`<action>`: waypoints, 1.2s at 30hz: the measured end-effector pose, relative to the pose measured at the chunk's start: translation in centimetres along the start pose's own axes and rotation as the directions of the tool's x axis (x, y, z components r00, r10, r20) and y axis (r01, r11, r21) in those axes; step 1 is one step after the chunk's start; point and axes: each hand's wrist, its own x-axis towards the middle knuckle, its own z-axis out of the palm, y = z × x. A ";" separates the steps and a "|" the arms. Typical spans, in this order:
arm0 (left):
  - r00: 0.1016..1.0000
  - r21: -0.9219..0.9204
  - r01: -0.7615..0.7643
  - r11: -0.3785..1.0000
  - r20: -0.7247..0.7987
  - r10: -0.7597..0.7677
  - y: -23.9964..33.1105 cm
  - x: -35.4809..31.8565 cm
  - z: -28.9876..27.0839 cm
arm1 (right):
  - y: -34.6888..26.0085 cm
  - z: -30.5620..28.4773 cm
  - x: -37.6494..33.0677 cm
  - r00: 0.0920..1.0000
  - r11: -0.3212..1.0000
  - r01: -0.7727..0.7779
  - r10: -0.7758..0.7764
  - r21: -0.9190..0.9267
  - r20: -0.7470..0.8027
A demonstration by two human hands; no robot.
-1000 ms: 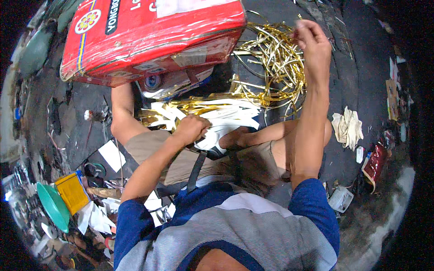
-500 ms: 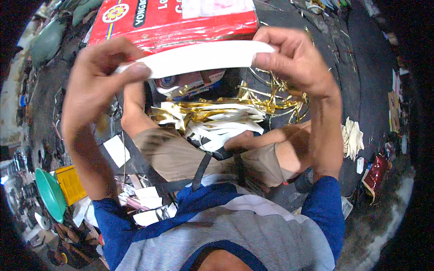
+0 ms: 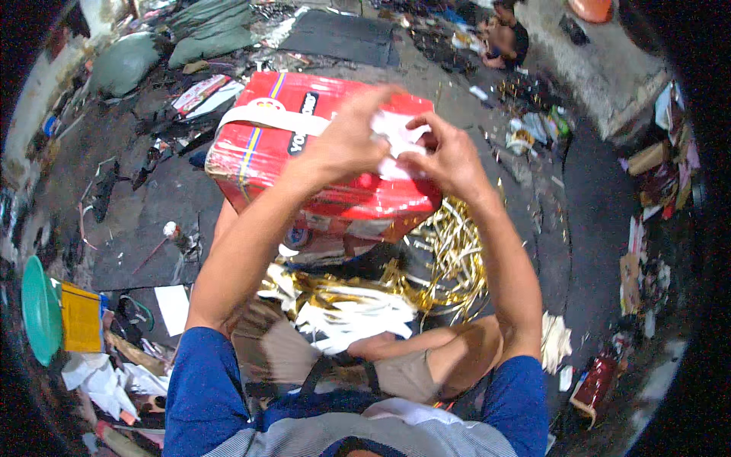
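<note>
A red carton [image 3: 358, 199] stands in front of me, with a whitish-pink sheet [image 3: 397, 135] on its top. My left hand [image 3: 346, 141] is over the carton beside that sheet, thumb and fingers spread, slightly blurred. Across from it, my right hand [image 3: 449, 156] has its fingers bent and its thumb apart from them at the sheet's right side. Whether either hand touches the sheet I cannot tell. A white strip [image 3: 266, 118] lies over the carton's left part, its right end running behind my left hand.
Gold and white strips [image 3: 358, 308] lie in a heap by my legs, more gold ones [image 3: 457, 259] right of the carton. To the left are a green basin [image 3: 39, 312], a yellow box [image 3: 82, 318] and papers [image 3: 103, 385]. Another person [image 3: 506, 38] sits far off at the right.
The white strip, held stretched between both hands before, now lies on the carton, out of my right hand. Both hands have come together over the whitish-pink sheet. The view has tilted upward.
</note>
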 end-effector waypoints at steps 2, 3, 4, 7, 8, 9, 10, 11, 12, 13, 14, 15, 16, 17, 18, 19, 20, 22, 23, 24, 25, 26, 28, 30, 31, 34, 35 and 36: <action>0.990 -0.146 0.050 0.988 0.137 -0.029 -0.3 0.4 2.9 | -0.9 0.6 0.0 0.996 0.995 -0.028 0.020 -0.091 -0.085; 0.980 -0.223 0.138 0.965 0.174 -0.100 -0.6 0.3 3.6 | -1.2 0.5 -0.4 0.989 0.994 0.002 -0.018 -0.111 -0.146; 0.984 -0.237 0.128 0.963 0.151 -0.093 -0.9 0.1 4.0 | -1.5 -0.1 -0.6 0.989 0.989 0.008 -0.030 -0.150 -0.147; 0.971 -0.098 0.168 0.981 0.190 -0.147 1.0 -0.1 3.5 | 0.4 -0.6 -1.8 0.989 0.999 0.030 -0.033 -0.021 -0.146; 0.976 -0.044 0.148 0.988 0.165 -0.139 1.1 -0.4 3.5 | 0.6 -0.6 -2.1 0.986 0.999 0.039 -0.043 -0.028 -0.158; 0.982 0.010 0.128 0.992 0.141 -0.128 1.1 -0.6 3.5 | 0.7 -0.6 -2.2 0.984 0.998 0.048 -0.053 -0.035 -0.170; 0.986 0.065 0.110 0.992 0.117 -0.117 1.1 -0.9 3.5 | 0.9 -0.6 -2.4 0.981 0.997 0.057 -0.064 -0.042 -0.182; 0.991 0.166 0.076 0.983 0.095 -0.093 1.2 -1.0 3.4 | 1.1 -0.6 -2.5 0.978 0.996 0.082 -0.086 -0.028 -0.192; 0.993 0.169 0.063 0.984 0.092 -0.079 1.2 -1.1 3.4 | 1.1 -0.7 -2.6 0.979 0.996 0.086 -0.089 -0.025 -0.185; 0.994 0.171 0.049 0.984 0.088 -0.065 1.1 -1.1 3.4 | 1.0 -0.8 -2.6 0.980 0.996 0.090 -0.092 -0.022 -0.179; 0.995 0.175 0.035 0.984 0.086 -0.051 1.0 -1.2 3.4 | 0.9 -0.9 -2.7 0.980 0.996 0.093 -0.095 -0.017 -0.173; 0.998 0.185 0.006 0.983 0.066 -0.018 0.9 -1.3 3.6 | 0.9 -0.8 -2.7 0.978 0.994 0.107 -0.110 -0.022 -0.178; 0.999 0.195 -0.023 0.981 0.046 0.014 0.8 -1.4 3.7 | 1.0 -0.9 -2.7 0.975 0.992 0.121 -0.124 -0.028 -0.183; 0.998 0.204 -0.052 0.978 0.026 0.048 0.8 -1.4 3.9 | 1.1 -0.9 -2.8 0.972 0.990 0.134 -0.138 -0.035 -0.188; 0.996 0.222 -0.092 0.971 0.031 0.088 0.7 -1.3 3.9 | 1.2 -0.9 -2.9 0.969 0.986 0.157 -0.164 -0.049 -0.185; 0.991 0.239 -0.132 0.962 0.037 0.127 0.6 -1.3 3.9 | 1.3 -0.9 -3.0 0.965 0.982 0.180 -0.188 -0.063 -0.182; 0.985 0.259 -0.171 0.951 0.042 0.166 0.5 -1.3 4.0 | 1.5 -0.9 -3.1 0.960 0.976 0.205 -0.216 -0.075 -0.179; 0.981 0.229 -0.193 0.954 0.054 0.186 0.3 -1.5 4.2 | 1.8 -0.7 -3.0 0.933 0.942 0.287 -0.316 -0.175 -0.171; 0.978 0.205 -0.207 0.956 0.058 0.200 0.3 -1.5 4.5 | 1.9 -0.8 -3.2 0.919 0.919 0.320 -0.361 -0.232 -0.162; 0.983 0.154 -0.178 0.972 0.062 0.170 0.2 -1.4 4.7 | 1.8 -1.1 -3.1 0.926 0.922 0.318 -0.352 -0.220 -0.139; 0.988 0.104 -0.147 0.984 0.068 0.141 0.0 -1.3 4.6 | 1.7 -1.4 -2.9 0.932 0.926 0.315 -0.343 -0.207 -0.115; 0.990 0.053 -0.122 0.991 0.077 0.118 0.1 -0.9 4.4 | 1.6 -1.8 -2.6 0.937 0.929 0.312 -0.335 -0.198 -0.098; 0.984 -0.027 0.130 0.991 0.128 -0.125 0.4 -0.8 3.7 | 2.1 -1.9 -2.4 0.953 0.956 0.285 -0.291 -0.072 -0.084; 0.972 -0.132 0.213 0.968 0.128 -0.197 0.8 -0.5 3.8 | 2.6 -2.0 -2.3 0.966 0.969 0.247 -0.245 0.011 -0.080; 0.965 -0.147 0.240 0.959 0.143 -0.220 1.0 -0.3 3.9 | 2.9 -1.9 -2.4 0.975 0.978 0.205 -0.199 0.049 -0.097; 0.947 -0.151 0.305 0.940 0.157 -0.282 1.2 -0.2 3.6 | 3.0 -0.9 -2.4 0.958 0.972 0.231 -0.220 0.038 -0.185; 0.947 -0.148 0.305 0.941 0.149 -0.284 1.2 -0.4 3.6 | 3.2 -0.4 -2.6 0.947 0.969 0.243 -0.227 0.045 -0.229; 0.948 -0.146 0.305 0.941 0.142 -0.285 1.2 -0.4 3.7 | 3.2 0.0 -2.6 0.940 0.969 0.240 -0.216 0.060 -0.263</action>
